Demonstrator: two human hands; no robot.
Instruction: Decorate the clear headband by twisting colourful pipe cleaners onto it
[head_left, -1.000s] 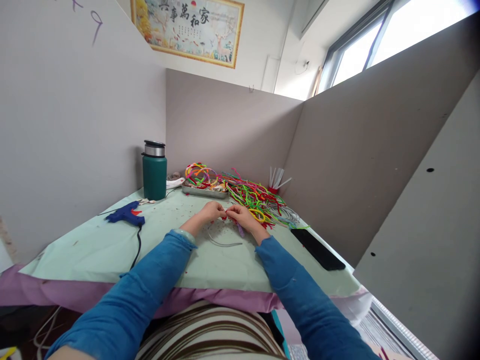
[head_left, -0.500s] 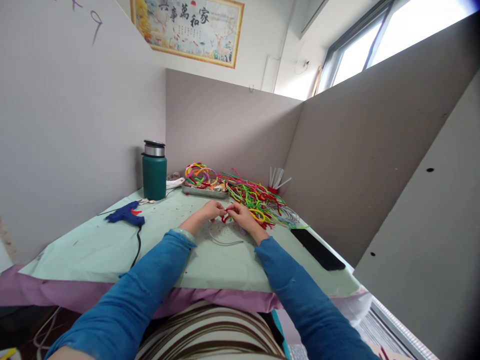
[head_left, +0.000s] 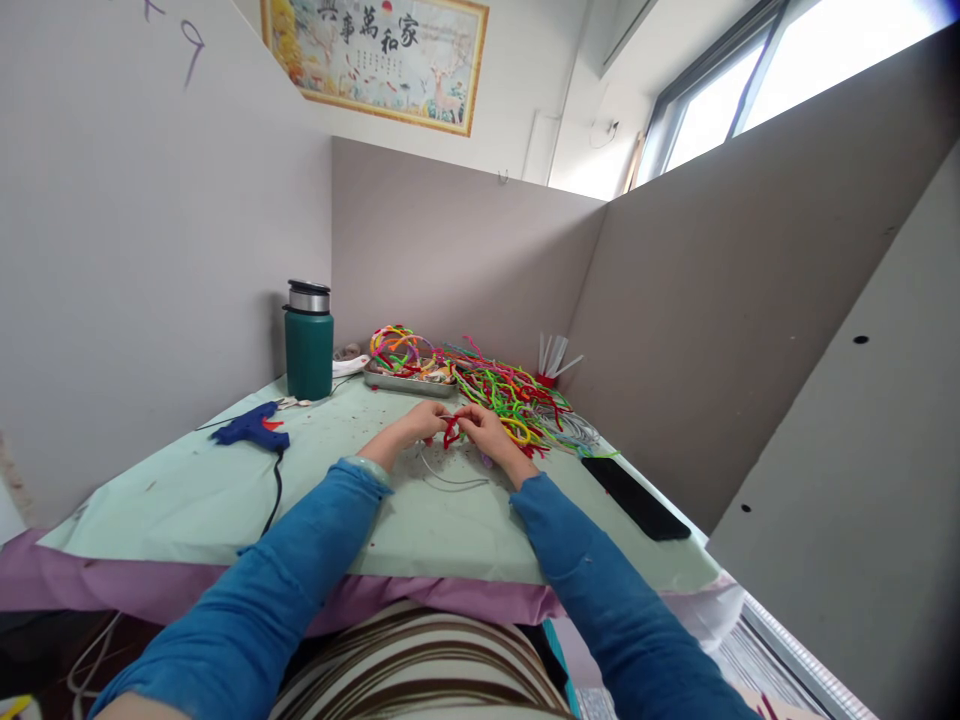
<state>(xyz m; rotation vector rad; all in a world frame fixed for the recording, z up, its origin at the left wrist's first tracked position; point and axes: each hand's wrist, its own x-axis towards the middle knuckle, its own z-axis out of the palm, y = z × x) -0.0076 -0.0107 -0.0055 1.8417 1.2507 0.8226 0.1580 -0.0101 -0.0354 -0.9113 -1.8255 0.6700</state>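
My left hand (head_left: 421,423) and my right hand (head_left: 481,430) meet above the middle of the table, fingertips almost touching. Between them hangs a short red pipe cleaner (head_left: 451,433), pinched by my right fingers. A thin grey headband (head_left: 455,485) curves down from my left fingers, which are closed on its upper part; its lower end reaches toward the right above the cloth. The exact contact between the red piece and the headband is hidden by the fingers.
Behind my hands lie a heap of colourful pipe cleaners (head_left: 510,395) and a metal tray (head_left: 409,385). On the left are a green bottle (head_left: 309,350) and a blue glue gun (head_left: 253,428) with its cord. A black phone (head_left: 636,498) lies at right, near white sticks (head_left: 553,355).
The red pipe cleaner has shifted slightly and shows more between my fingers. The headband's end has moved a little; both arms stay nearly in place.
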